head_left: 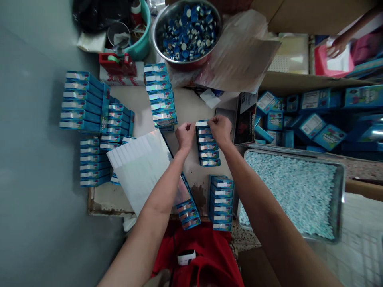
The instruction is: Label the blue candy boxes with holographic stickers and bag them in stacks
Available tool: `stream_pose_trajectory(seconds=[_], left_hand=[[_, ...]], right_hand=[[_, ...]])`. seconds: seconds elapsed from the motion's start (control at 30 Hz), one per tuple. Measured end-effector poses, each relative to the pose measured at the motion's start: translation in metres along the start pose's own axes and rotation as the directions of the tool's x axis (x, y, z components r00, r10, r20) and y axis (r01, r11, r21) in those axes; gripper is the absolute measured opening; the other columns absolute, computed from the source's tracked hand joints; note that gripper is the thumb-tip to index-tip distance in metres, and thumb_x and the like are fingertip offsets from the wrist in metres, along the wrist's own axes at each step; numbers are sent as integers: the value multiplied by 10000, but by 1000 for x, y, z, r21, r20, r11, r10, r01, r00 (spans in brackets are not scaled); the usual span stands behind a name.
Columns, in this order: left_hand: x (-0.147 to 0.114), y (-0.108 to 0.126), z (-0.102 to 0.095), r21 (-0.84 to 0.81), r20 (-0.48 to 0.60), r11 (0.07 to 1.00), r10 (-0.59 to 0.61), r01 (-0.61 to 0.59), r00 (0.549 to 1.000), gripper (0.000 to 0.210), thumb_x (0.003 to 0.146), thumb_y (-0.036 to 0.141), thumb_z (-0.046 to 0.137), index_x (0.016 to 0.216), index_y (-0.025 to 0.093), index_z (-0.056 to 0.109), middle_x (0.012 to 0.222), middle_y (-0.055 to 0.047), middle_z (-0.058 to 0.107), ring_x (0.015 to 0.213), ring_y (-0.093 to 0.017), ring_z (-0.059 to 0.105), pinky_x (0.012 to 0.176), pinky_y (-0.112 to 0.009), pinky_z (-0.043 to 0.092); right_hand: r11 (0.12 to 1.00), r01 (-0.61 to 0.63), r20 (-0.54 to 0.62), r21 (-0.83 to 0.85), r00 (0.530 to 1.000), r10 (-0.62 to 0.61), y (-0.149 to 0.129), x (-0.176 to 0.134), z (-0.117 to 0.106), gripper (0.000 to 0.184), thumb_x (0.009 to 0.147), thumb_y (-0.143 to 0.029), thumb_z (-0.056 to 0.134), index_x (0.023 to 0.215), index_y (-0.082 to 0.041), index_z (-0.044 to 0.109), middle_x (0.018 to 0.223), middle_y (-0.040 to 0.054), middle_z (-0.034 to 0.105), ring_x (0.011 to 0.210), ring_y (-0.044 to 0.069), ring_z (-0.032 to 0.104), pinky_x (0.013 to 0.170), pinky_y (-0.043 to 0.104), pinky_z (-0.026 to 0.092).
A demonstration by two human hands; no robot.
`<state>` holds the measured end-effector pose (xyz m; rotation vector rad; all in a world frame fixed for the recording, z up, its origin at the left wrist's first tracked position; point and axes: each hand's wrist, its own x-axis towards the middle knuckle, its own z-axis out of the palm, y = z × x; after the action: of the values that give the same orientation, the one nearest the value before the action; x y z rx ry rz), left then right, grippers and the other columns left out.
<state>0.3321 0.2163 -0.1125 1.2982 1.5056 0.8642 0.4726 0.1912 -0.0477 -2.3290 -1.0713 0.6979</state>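
A row of small blue boxes (207, 147) stands in front of me, each with a pale sticker strip on its upward side. Across the farthest box of this row lies a whitish sticker strip (202, 124). My left hand (184, 136) is closed in a pinch at the strip's left end. At its right end, my right hand (220, 127) pinches it with thumb and fingertips against the box. A white sheet of strip stickers (137, 159) rests beside my left forearm, partly over other blue boxes (188, 215).
More blue box rows (160, 93) stand at the back, with stacks (80, 101) at left. A steel bowl (155, 40) holds blue-and-silver caps. At right are a metal tray (339, 199) of pale blue pieces and a carton of blue boxes (321, 127). Another person's hand (336, 47) shows top right.
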Motion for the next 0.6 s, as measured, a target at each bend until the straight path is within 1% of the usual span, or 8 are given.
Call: stream_pose_trajectory(seconds=[0.13,0.3,0.43,0.5,0.53,0.6], left_hand=[[-1,-6,2,14,-4,1000,3,-3,1000,284,943,405,664,769,182,696,704,-18,714,686,-170,679,677,-263,463],[-1,-12,4,6,-3,1000,4,-4,1000,291,945,429,664,791,186,710,713,-16,708,675,-164,654,680,-262,458],[0,-19,13,18,-3,1000,14,-14,1000,290,953,437,670,803,192,704,765,-23,726,708,-162,641,700,-266,453],[-1,-23,22,-8,-13,999,-46,45,999,272,967,418,669,817,191,673,802,-26,729,736,-158,637,720,-262,454],[-2,-26,27,-25,-20,995,-100,99,995,264,973,412,671,830,192,648,817,-27,724,748,-155,637,727,-258,454],[-4,-30,37,-49,-41,973,-227,225,973,259,980,417,680,874,195,598,849,-34,710,777,-154,644,739,-256,456]], right_hand=[[1000,7,10,-10,1000,-7,3,4,3,121,850,-257,655,858,-176,744,893,99,769,843,254,664,842,370,490],[998,6,22,-56,1000,-5,3,6,8,138,864,-250,622,903,-187,738,950,107,767,913,282,672,892,402,492],[994,-8,13,-109,1000,9,2,6,12,127,868,-229,587,913,-198,702,977,111,749,972,297,660,917,417,489],[996,-25,-33,-90,999,22,5,7,15,169,848,-221,604,1002,-202,672,989,94,725,1000,291,643,917,411,486],[998,-34,-67,-58,997,30,8,7,17,234,828,-218,630,1061,-203,648,995,81,708,998,279,633,914,401,483],[997,-65,-109,48,992,70,17,8,21,371,778,-218,695,1134,-203,591,964,46,661,930,240,612,882,372,480]])
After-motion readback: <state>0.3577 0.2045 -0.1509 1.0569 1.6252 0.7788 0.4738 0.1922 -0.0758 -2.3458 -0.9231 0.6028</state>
